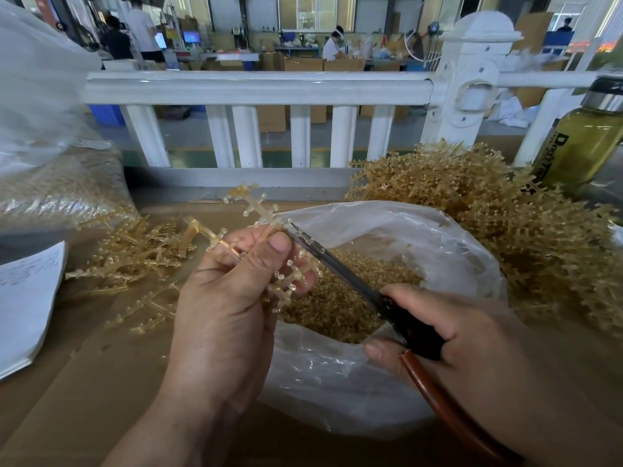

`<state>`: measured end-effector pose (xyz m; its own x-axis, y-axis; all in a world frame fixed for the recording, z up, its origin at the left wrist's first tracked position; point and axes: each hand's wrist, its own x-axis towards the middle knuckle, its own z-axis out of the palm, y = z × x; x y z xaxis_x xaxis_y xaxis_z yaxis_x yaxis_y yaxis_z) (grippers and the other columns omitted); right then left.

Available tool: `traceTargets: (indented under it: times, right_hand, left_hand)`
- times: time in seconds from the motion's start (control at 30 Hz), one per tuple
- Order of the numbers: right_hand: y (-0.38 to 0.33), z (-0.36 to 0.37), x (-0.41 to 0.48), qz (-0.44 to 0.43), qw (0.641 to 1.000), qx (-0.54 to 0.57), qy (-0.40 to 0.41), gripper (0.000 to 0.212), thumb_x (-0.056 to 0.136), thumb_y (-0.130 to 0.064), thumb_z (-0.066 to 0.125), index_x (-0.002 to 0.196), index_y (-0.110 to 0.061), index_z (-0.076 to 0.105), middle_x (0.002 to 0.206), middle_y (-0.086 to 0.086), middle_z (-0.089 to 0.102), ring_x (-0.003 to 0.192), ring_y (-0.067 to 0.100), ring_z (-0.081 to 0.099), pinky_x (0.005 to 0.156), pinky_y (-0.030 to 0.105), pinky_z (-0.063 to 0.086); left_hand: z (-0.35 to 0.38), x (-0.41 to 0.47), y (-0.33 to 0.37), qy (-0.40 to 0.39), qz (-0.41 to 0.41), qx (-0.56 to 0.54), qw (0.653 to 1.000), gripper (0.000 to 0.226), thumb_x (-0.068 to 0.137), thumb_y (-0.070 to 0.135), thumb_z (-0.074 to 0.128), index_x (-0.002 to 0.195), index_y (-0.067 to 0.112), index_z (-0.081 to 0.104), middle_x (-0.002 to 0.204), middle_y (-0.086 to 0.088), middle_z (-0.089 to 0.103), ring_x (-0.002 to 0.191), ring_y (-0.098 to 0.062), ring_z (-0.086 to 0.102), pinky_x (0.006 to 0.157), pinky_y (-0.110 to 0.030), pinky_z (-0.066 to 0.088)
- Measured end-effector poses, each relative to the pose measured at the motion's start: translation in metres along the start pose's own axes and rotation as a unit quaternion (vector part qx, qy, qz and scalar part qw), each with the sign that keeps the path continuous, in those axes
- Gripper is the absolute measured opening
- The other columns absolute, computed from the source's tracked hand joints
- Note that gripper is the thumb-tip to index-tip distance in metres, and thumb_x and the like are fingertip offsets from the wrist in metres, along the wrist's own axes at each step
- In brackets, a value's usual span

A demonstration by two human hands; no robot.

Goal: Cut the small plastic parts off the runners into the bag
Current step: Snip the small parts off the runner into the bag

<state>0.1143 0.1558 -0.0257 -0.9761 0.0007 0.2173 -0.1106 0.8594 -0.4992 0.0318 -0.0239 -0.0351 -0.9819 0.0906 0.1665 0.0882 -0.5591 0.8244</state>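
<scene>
1. My right hand [448, 338], at the bag's near right edge, has its fingers curled round the black and brown handles of the scissors [337, 261]. The blades slant across the bag's mouth.
2. My left hand [229, 281], at the bag's left edge, pinches a runner [259, 210] between thumb and fingers. The scissor tips meet the runner just beside my thumb.
3. The clear plastic bag [421, 230] lies open on a brown cardboard surface [101, 382], with amber small parts [354, 298] heaped inside.
4. Left of the bag lie scattered loose runners [135, 257], and further left a stack of paper [27, 298].
5. Right of and behind the bag rises a heap of runners [505, 214], with a bottle [583, 143] of yellowish liquid beyond it.
6. Far left of the bag sits a second clear sack [57, 183].
7. Behind the bag runs a white railing [256, 87]. Past it is a workshop floor with cartons, lit screens and people at benches.
</scene>
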Motion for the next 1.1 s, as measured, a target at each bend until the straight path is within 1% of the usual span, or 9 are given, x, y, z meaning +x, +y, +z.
traceTargets:
  times: [0.13, 0.27, 0.33, 0.57, 0.67, 0.83, 0.97, 1.03, 1.1]
  right_hand:
    - [-0.002, 0.001, 0.001, -0.006, 1.0, 0.008, 0.011, 0.054, 0.07, -0.075, 0.048, 0.115, -0.044, 0.049, 0.099, -0.023, 0.062, 0.083, -0.005, 0.061, 0.076, 0.018, 0.048]
    - [-0.002, 0.003, 0.0, -0.006, 1.0, 0.014, 0.006, 0.052, 0.072, -0.074, 0.048, 0.112, -0.042, 0.055, 0.083, -0.017, 0.067, 0.077, -0.002, 0.063, 0.07, 0.023, 0.049]
    - [-0.001, 0.004, 0.001, -0.007, 1.0, 0.016, 0.002, 0.05, 0.074, -0.072, 0.05, 0.111, -0.04, 0.057, 0.082, -0.016, 0.068, 0.077, -0.001, 0.063, 0.071, 0.022, 0.049]
    - [0.001, 0.008, 0.001, -0.014, 1.0, 0.018, 0.009, 0.047, 0.076, -0.069, 0.054, 0.114, -0.041, 0.051, 0.097, -0.019, 0.064, 0.085, -0.004, 0.061, 0.078, 0.019, 0.048]
    - [0.002, 0.01, 0.001, -0.022, 0.999, 0.018, 0.023, 0.049, 0.075, -0.069, 0.054, 0.115, -0.042, 0.047, 0.109, -0.023, 0.057, 0.091, -0.005, 0.059, 0.082, 0.015, 0.045]
    - [0.003, 0.009, 0.002, -0.026, 0.999, 0.012, 0.024, 0.046, 0.076, -0.068, 0.054, 0.112, -0.038, 0.052, 0.101, -0.021, 0.061, 0.084, -0.005, 0.061, 0.075, 0.015, 0.047]
    - [0.002, 0.011, 0.003, -0.03, 0.999, 0.007, 0.033, 0.05, 0.076, -0.067, 0.054, 0.115, -0.038, 0.047, 0.11, -0.023, 0.055, 0.091, -0.006, 0.057, 0.08, 0.011, 0.044]
    - [0.003, 0.01, 0.003, -0.029, 0.999, 0.007, 0.032, 0.05, 0.076, -0.067, 0.054, 0.116, -0.038, 0.047, 0.104, -0.02, 0.06, 0.09, -0.005, 0.058, 0.08, 0.013, 0.045]
    - [0.003, 0.01, 0.003, -0.024, 0.999, 0.013, 0.027, 0.047, 0.075, -0.067, 0.055, 0.112, -0.038, 0.053, 0.088, -0.015, 0.066, 0.084, -0.003, 0.061, 0.075, 0.018, 0.047]
  left_hand:
    - [0.0, 0.001, 0.0, 0.006, -0.007, -0.006, 1.0, 0.007, 0.072, 0.019, 0.073, 0.066, 0.022, 0.074, 0.071, 0.002, 0.071, 0.064, -0.009, 0.069, 0.06, -0.025, 0.059]
    - [0.0, 0.001, 0.0, 0.009, -0.01, -0.007, 1.0, 0.004, 0.073, 0.018, 0.073, 0.069, 0.019, 0.072, 0.072, 0.0, 0.07, 0.064, -0.01, 0.068, 0.061, -0.025, 0.059]
    - [0.0, 0.001, 0.0, 0.011, -0.011, -0.009, 1.0, 0.004, 0.073, 0.018, 0.073, 0.069, 0.019, 0.073, 0.071, 0.0, 0.07, 0.063, -0.01, 0.067, 0.061, -0.025, 0.059]
    - [-0.003, 0.001, 0.0, 0.03, -0.021, -0.012, 0.999, 0.007, 0.07, 0.019, 0.076, 0.075, 0.018, 0.071, 0.072, 0.0, 0.07, 0.065, -0.011, 0.069, 0.058, -0.026, 0.059]
    - [-0.003, 0.001, -0.001, 0.027, -0.02, -0.013, 0.999, 0.009, 0.072, 0.018, 0.075, 0.077, 0.016, 0.068, 0.071, 0.001, 0.069, 0.063, -0.011, 0.068, 0.058, -0.025, 0.059]
    - [-0.003, 0.001, -0.002, 0.022, -0.019, -0.014, 0.999, 0.003, 0.07, 0.02, 0.076, 0.069, 0.021, 0.074, 0.071, 0.001, 0.07, 0.065, -0.01, 0.069, 0.059, -0.025, 0.059]
    - [-0.003, 0.001, -0.003, 0.026, -0.022, -0.014, 0.999, 0.003, 0.069, 0.022, 0.077, 0.07, 0.022, 0.074, 0.075, 0.001, 0.071, 0.068, -0.011, 0.07, 0.06, -0.026, 0.058]
    - [-0.003, 0.002, -0.003, 0.031, -0.023, -0.014, 0.999, 0.005, 0.069, 0.022, 0.077, 0.072, 0.022, 0.073, 0.077, 0.0, 0.071, 0.07, -0.012, 0.071, 0.06, -0.026, 0.058]
    - [-0.003, 0.003, -0.004, 0.032, -0.023, -0.012, 0.999, 0.003, 0.07, 0.022, 0.077, 0.071, 0.022, 0.074, 0.076, 0.0, 0.071, 0.069, -0.012, 0.071, 0.059, -0.026, 0.058]
